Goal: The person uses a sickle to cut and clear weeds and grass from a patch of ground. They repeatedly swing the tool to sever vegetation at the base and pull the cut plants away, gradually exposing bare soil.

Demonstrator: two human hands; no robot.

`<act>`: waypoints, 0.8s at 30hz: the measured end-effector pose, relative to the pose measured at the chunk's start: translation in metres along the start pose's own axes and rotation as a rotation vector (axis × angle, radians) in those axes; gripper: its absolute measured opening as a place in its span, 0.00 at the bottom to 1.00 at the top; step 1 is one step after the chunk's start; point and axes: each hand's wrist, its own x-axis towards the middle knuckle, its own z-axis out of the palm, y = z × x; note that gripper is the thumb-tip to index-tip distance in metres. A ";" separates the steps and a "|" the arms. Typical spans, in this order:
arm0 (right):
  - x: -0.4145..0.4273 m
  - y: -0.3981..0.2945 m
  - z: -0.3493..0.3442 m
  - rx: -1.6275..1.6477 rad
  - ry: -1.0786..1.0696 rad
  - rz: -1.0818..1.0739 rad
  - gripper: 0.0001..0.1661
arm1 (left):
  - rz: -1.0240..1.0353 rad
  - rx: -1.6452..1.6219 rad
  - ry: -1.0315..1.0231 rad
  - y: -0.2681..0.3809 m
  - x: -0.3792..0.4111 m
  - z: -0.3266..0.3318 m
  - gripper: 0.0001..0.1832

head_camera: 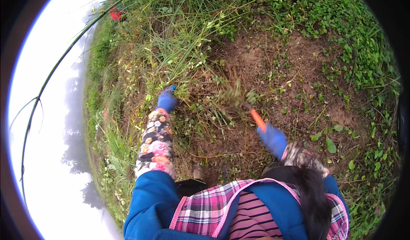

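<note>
My left hand, in a blue glove below a floral sleeve, is at the left of centre among grass and weeds; its fingertips are partly hidden by the plants. My right hand, also in a blue glove, is blurred and closed around the orange handle of a hand tool. The handle points up and left. The tool's head is blurred amid loose, cut-looking stalks and cannot be made out. Reddish-brown soil shows beside and beyond it.
Dense leafy ground cover grows along the right and top right. A long bent stem arches across the left. Tall grass stands beyond my left hand. A red object is at the far upper left. A shoe shows below.
</note>
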 end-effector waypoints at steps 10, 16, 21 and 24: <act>0.002 -0.012 -0.026 -0.160 -0.100 -0.026 0.19 | 0.635 -0.151 0.213 0.215 -0.055 -0.139 0.52; -0.004 -0.009 -0.037 0.236 0.005 0.424 0.18 | 0.551 0.099 -0.081 0.288 -0.009 -0.002 0.65; 0.025 0.011 -0.057 0.671 -0.005 0.462 0.15 | 0.166 0.308 -0.183 0.215 0.002 0.094 0.34; 0.092 -0.009 -0.075 0.645 -0.223 0.483 0.20 | 0.458 0.907 -0.268 0.267 0.009 0.063 0.13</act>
